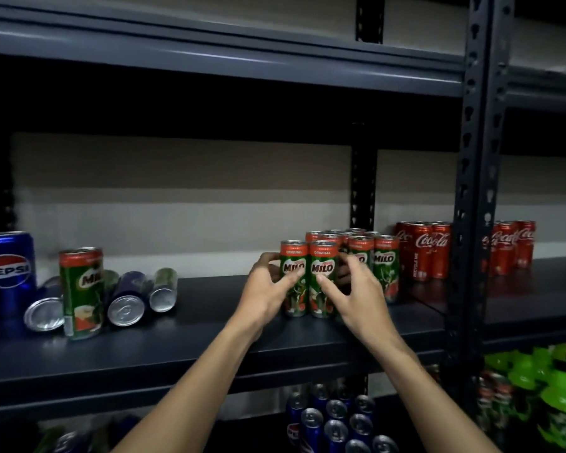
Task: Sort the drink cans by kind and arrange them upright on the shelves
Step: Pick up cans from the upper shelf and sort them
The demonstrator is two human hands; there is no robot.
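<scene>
1. Two slim cans stand upright and touching at the front of the block of Milo cans [360, 243], on the middle shelf [177, 338]. Red cola cans [428, 253] stand just to the right.
2. Left hand [268, 289]: fingers curled round the outer side of the left front can [294, 250], thumb across its label.
3. Right hand [356, 295]: thumb on the label of the right front can [322, 253], fingers hooked round its far side.
4. Handling, as judged: thin smooth metal, likely slick. It is stiff if full and dents if squeezed hard. Tall and narrow, so it tips easily. Best held mid-body, thumb against fingers, and set down flat.
5. Hard to see: the rear rows show tops only, so the count is unclear. Whether the cans are full cannot be told.
6. At far left, the lying cans [126, 305] show mostly their ends, and their kind is hard to read. An upright Pepsi can [10, 266] and a lone Milo can [82, 289] stand among them, blurred.
7. The lower shelf is dim; the green shapes [553, 387] cannot be identified.
</scene>
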